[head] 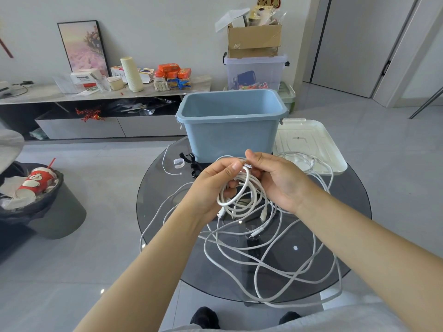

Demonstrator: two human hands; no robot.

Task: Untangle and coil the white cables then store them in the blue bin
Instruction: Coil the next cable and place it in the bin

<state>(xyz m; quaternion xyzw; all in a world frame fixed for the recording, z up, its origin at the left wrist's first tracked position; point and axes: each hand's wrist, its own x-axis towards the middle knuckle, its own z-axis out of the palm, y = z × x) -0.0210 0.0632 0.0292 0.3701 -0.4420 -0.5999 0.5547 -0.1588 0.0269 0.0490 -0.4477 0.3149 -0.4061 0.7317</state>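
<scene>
Head view: left hand (211,185) is gripping a small coil (236,188) of white cable above the glass table (153,200). Right hand (273,178) is pinching a cable end just beside it. Loose white cables (275,255) are lying tangled below, trailing toward the person. Blue bin (230,130) is standing just beyond both hands, apparently holding no cable.

A home living room: a low media console (105,92) along the wall carries snack packets (173,75) and a leaning framed picture (84,47). Glossy floor tiles (96,259), a full wastebasket (43,202) (drink cup on top) and interior doors (359,44) confirm it.
</scene>
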